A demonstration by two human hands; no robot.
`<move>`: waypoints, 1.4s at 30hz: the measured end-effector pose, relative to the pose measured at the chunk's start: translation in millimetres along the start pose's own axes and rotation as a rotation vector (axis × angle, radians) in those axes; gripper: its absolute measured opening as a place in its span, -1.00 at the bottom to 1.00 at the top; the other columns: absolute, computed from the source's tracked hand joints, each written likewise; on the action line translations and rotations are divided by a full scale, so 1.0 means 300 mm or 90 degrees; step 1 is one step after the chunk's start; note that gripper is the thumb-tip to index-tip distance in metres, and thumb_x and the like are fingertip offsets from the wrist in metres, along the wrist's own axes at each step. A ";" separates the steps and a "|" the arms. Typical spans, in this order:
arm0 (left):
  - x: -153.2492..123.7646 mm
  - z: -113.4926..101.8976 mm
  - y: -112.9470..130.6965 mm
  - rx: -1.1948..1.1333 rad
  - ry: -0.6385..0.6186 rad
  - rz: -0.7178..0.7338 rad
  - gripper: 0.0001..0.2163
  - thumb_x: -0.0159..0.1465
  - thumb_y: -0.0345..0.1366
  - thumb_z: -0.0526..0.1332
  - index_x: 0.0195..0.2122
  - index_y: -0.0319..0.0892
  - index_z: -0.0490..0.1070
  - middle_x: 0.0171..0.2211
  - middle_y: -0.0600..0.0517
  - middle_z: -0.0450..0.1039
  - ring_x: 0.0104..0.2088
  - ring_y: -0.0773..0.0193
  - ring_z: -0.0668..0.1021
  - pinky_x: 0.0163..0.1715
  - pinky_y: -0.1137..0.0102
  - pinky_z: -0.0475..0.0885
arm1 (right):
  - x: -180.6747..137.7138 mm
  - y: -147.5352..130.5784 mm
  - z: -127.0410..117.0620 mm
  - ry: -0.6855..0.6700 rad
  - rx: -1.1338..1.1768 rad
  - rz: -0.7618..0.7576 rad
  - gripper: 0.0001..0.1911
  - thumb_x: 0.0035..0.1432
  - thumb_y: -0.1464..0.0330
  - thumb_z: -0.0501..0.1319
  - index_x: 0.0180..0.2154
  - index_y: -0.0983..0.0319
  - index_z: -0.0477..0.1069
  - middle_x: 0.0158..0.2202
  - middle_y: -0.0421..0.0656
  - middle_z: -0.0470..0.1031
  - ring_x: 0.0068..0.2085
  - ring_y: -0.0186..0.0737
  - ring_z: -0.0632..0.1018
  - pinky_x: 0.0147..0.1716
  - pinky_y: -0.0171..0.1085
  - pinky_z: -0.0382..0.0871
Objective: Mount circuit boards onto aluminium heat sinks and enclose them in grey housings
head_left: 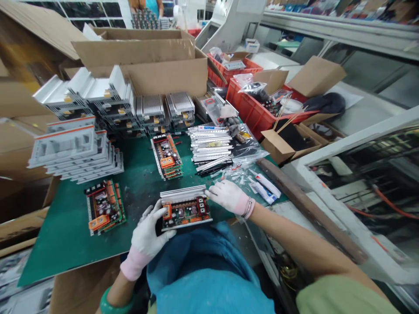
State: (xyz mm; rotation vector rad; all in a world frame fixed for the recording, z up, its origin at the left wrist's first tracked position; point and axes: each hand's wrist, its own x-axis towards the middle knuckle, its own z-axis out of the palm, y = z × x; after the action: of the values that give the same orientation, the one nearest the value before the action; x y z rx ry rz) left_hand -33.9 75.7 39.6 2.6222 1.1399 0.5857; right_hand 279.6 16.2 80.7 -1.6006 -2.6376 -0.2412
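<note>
In front of me at the table's near edge lies a circuit board with orange and black terminal blocks, set against a finned metal heat sink. My left hand, in a white glove, grips the board's left end, thumb at the near edge and fingers over the orange block. My right hand, also gloved, is at the far right corner, its fingers bent together by the heat sink's end. Whatever is between those fingertips is hidden. Beyond the board stands a stack of similar boards; more boards lie to the left.
Grey plastic housings and silver heat sinks are stacked at the back left. Metal strips and white tubes lie to the right on the green table. Red crates and a large carton stand behind.
</note>
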 end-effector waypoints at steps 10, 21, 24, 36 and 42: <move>0.025 -0.002 -0.001 -0.016 -0.002 -0.037 -0.50 0.09 -0.21 0.32 0.08 -0.05 0.31 0.18 -0.02 0.35 0.19 -0.04 0.37 0.08 0.12 0.43 | 0.054 0.014 -0.012 0.061 0.018 0.079 -0.72 0.31 0.46 0.03 -0.34 0.20 0.48 -0.40 -0.16 0.46 -0.31 -0.24 0.39 -0.15 -0.19 0.15; 0.023 0.003 -0.001 -0.021 0.009 -0.028 -0.50 0.09 -0.22 0.32 0.08 -0.06 0.32 0.18 -0.03 0.34 0.19 -0.06 0.37 0.08 0.09 0.44 | 0.043 -0.025 0.034 0.055 0.100 0.256 -0.81 0.26 0.41 0.12 -0.34 0.17 0.50 -0.39 -0.15 0.48 -0.30 -0.21 0.42 -0.17 -0.22 0.16; 0.023 0.003 -0.001 -0.019 0.009 -0.031 -0.49 0.08 -0.23 0.32 0.09 -0.05 0.31 0.18 -0.03 0.34 0.19 -0.05 0.37 0.09 0.10 0.43 | 0.046 -0.002 0.029 0.083 0.066 0.144 -0.73 0.28 0.49 0.05 -0.35 0.17 0.49 -0.40 -0.15 0.47 -0.28 -0.22 0.40 -0.02 -0.19 0.11; 0.016 0.008 0.001 -0.016 0.016 -0.014 -0.50 0.12 -0.19 0.29 0.10 -0.05 0.28 0.20 -0.04 0.31 0.19 -0.04 0.38 0.08 0.12 0.43 | 0.020 -0.071 0.026 0.031 0.083 0.403 -0.69 0.29 0.39 0.08 0.02 0.15 0.44 -0.21 -0.04 0.53 -0.20 -0.12 0.47 -0.23 -0.19 0.18; 0.019 0.013 0.001 0.002 0.017 -0.003 -0.50 0.17 -0.15 0.25 0.13 -0.09 0.25 0.21 -0.09 0.30 0.18 -0.07 0.39 0.06 0.11 0.45 | 0.018 -0.129 -0.011 -0.050 0.160 0.377 -0.71 0.30 0.38 0.06 -0.04 0.14 0.47 -0.22 -0.08 0.53 -0.26 -0.19 0.51 -0.32 -0.25 0.27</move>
State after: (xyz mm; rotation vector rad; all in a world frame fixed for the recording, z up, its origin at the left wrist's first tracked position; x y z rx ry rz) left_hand -28.5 79.4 37.8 2.6209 1.1553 0.6215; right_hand 242.8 3.0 80.3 -2.2126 -2.0027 0.1736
